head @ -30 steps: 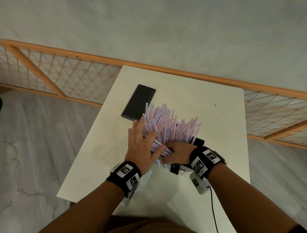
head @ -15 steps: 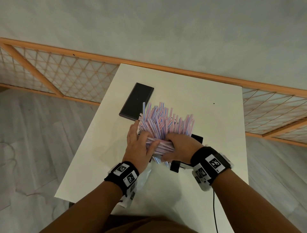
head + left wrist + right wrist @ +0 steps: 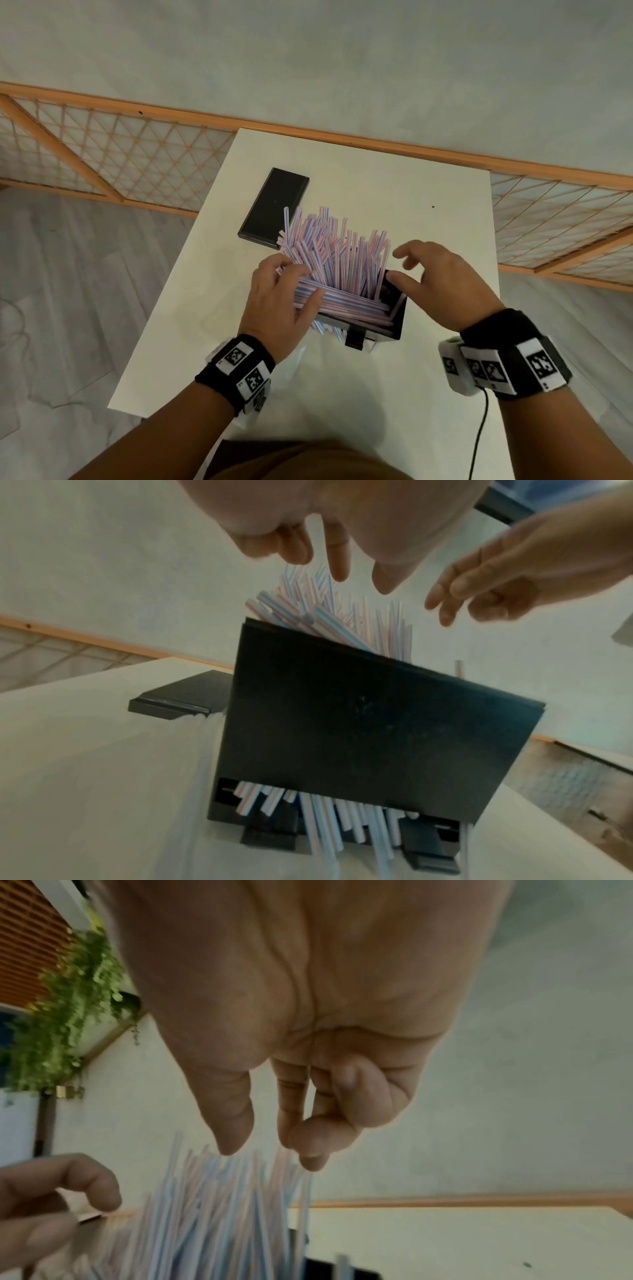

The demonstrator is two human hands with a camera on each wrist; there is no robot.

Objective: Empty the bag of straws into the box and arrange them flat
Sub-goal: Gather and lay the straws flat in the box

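Note:
A black box (image 3: 397, 320) stands at the middle of the white table (image 3: 428, 192). It is stuffed with pink and blue striped straws (image 3: 337, 251). Most stand up and fan out above the rim, and a layer lies flat across the near side. Some straw ends (image 3: 318, 815) poke out of the slot low on the box front (image 3: 342, 723). My left hand (image 3: 298, 279) rests on the left side of the bundle, thumb across the flat straws. My right hand (image 3: 404, 265) hovers by the box's right rim, fingers spread and holding nothing. A crumpled clear bag (image 3: 291, 365) lies under my left wrist.
A flat black lid (image 3: 274, 205) lies on the table behind and left of the box. The table's far edge meets an orange wooden rail with lattice panels (image 3: 113, 161). A black cable (image 3: 479, 431) hangs from my right wrist.
My right hand has lifted off the straws, moved right and opened its fingers. The straws it pressed now lie flat across the box. My left hand has stayed on the bundle.

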